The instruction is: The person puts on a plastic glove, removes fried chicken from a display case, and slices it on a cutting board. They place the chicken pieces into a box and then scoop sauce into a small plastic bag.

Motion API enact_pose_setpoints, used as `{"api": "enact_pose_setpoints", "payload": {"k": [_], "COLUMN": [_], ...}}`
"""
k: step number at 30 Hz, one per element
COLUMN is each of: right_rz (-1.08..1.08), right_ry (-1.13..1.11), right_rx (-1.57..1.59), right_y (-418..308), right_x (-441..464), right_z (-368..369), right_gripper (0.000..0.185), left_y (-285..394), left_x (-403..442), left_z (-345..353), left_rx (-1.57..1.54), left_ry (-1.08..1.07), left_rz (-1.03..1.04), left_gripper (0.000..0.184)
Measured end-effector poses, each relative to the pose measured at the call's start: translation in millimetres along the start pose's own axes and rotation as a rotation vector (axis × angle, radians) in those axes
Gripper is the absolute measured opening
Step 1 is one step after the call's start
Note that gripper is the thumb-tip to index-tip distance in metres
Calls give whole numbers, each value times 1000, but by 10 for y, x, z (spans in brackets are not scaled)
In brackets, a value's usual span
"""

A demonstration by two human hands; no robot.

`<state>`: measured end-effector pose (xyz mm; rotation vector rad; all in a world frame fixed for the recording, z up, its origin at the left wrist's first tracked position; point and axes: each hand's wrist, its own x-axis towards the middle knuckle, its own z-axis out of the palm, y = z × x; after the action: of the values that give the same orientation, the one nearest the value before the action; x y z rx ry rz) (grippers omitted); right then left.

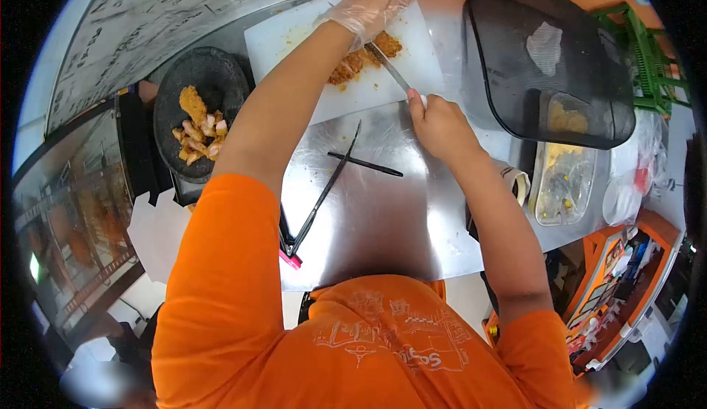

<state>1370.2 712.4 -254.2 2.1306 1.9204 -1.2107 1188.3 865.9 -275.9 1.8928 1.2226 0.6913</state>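
On the white cutting board (pixel 280 41) lies browned fried chicken (pixel 345 69), with another piece (pixel 387 44) beside the knife blade and crumbs scattered around. My right hand (pixel 440 125) is closed round the handle of a knife (pixel 394 75). Its blade points up and left, against the chicken. My left hand (pixel 375 8), in a clear plastic glove, is over the far part of the board, just above the chicken. Blur and the loose glove hide how its fingers are bent and whether they touch the meat.
A dark stone plate (pixel 173 107) with chicken pieces (pixel 197 131) stands left. Black tongs (pixel 324 195) lie on the steel table (pixel 383 210). To the right are a dark translucent lid (pixel 508 55), a clear food container (pixel 567 188) and a green basket (pixel 641 55). A written-on whiteboard (pixel 147 26) stands upper left.
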Motion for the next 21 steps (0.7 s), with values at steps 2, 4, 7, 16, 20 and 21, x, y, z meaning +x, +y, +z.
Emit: {"api": "enact_pose_setpoints", "payload": {"k": [2, 4, 7, 16, 20, 21], "right_rz": [-32, -69, -82, -180, -191, -161], "right_ry": [14, 31, 40, 19, 79, 61], "right_rx": [-33, -79, -82, 20, 46, 49], "right_y": [-20, 13, 87, 95, 78, 67], "right_x": [39, 25, 72, -7, -149, -156], "right_z": [22, 70, 165, -59, -155, -196], "right_gripper": [64, 64, 63, 67, 69, 68], "left_y": [-202, -320, -454, 53, 512, 602], "left_x": [86, 49, -17, -137, -4, 22], "left_z": [-13, 24, 62, -36, -304, -318], "left_rx": [84, 160, 195, -145, 74, 74], "left_ry": [-33, -54, 64, 96, -33, -103], "left_rz": [80, 164, 119, 151, 126, 22], "left_gripper": [52, 45, 58, 43, 50, 53]}}
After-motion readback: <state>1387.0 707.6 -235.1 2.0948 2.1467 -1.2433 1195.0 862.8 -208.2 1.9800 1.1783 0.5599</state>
